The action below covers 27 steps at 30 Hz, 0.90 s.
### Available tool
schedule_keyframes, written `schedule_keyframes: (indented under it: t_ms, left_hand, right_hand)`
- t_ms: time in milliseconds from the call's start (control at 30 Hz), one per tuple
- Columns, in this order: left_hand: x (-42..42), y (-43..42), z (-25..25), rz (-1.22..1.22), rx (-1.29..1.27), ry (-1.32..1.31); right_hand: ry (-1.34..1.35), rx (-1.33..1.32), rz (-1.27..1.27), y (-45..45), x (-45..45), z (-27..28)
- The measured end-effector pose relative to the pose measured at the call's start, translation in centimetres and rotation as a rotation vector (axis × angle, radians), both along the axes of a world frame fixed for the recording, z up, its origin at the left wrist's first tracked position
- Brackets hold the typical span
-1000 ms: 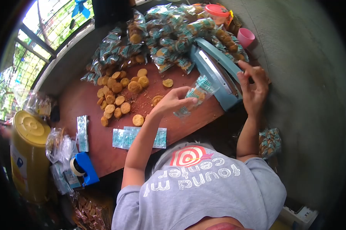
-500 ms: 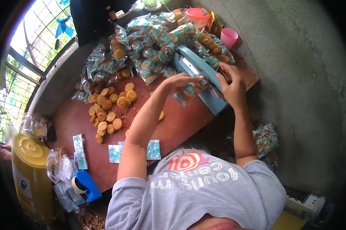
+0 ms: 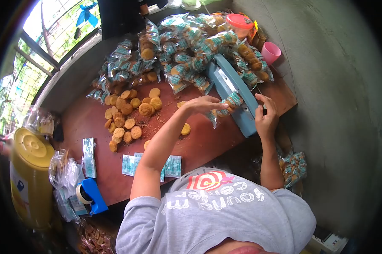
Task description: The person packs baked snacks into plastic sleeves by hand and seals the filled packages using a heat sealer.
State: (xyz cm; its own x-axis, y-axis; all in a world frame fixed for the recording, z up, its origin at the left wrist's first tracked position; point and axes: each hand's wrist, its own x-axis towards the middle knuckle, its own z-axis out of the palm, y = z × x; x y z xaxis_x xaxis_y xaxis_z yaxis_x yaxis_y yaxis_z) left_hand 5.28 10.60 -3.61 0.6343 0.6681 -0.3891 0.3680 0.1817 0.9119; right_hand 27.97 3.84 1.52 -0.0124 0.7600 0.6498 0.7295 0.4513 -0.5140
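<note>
My left hand [image 3: 203,104] is closed around a clear, teal-printed packet of round cookies [image 3: 233,101]. The packet's far end lies against the blue-grey impulse sealer [image 3: 232,84], which stands slanted at the table's right side. Beyond the sealer's long arm, my right hand [image 3: 266,118] has its fingers bent, with thumb and forefinger apart and nothing visible between them. Loose round cookies [image 3: 146,109] are spread left of my left forearm. Flat printed wrappers [image 3: 173,166] lie near the table's front edge.
Filled cookie packets [image 3: 186,51] are heaped at the back, near a red-lidded tub [image 3: 239,21] and a pink cup [image 3: 270,53]. A blue tape dispenser [image 3: 93,197] sits at the front left corner, beside a yellow drum [image 3: 32,169]. A wall [image 3: 326,84] rises at right.
My right hand has drawn back from the sealer's arm toward me. My left hand still has the cookie packet at the sealer. The whole view has shifted slightly.
</note>
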Motion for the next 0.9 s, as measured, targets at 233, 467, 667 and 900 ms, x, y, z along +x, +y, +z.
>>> schedule_keyframes:
  t_ms: [233,467,667,900]
  left_hand:
    - [-0.7,-1.7,-0.3,0.033,-0.114,-0.116]
    - [0.9,-3.7,-1.1,0.191,0.016,-0.286]
    - [-1.3,-5.0,1.7,0.121,0.24,-0.108]
    - [-12.8,-6.2,12.3,-0.05,0.113,-0.282]
  right_hand:
    - [0.072,-0.012,-0.004,-0.3,-0.4,-0.3]
    - [-0.024,0.298,-0.073,-0.5,-0.9,-1.2]
    - [-0.096,0.398,-0.129,-2.5,-2.5,4.3]
    - [0.27,0.495,0.192,-4.5,-3.5,6.1]
